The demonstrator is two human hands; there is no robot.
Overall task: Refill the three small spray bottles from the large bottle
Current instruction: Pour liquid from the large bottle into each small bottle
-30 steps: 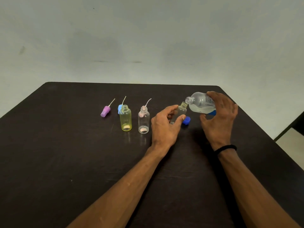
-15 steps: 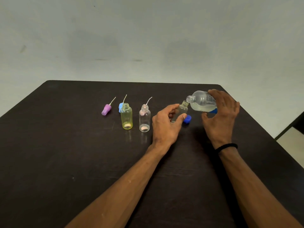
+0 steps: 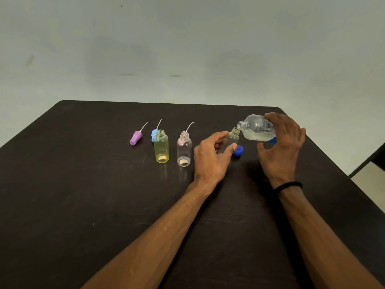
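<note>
Three small bottles stand uncapped on table [image 3: 83, 184]: 3rd bottle [image 3: 233, 139], pinched btwn left hand [image 3: 210, 159] thumb & fingers, tilts toward large bottle [image 3: 257, 128], which right hand [image 3: 281, 147] wraps, mouth at 9 o'clock, just above its neck. Yellow bottle [image 3: 161, 148] & clear bottle [image 3: 184, 150] at 9. Blue cap [image 3: 238, 150] between hands. Open tabletop at 6–8 o'clock; table edge near at 3.

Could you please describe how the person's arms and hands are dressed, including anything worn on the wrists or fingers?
Both forearms are bare, with no sleeves in view. Both hands are bare too, with no gloves. The right hand has a thin black band round its wrist. The left hand has nothing on its wrist. No rings or watch are visible on either hand.
</note>
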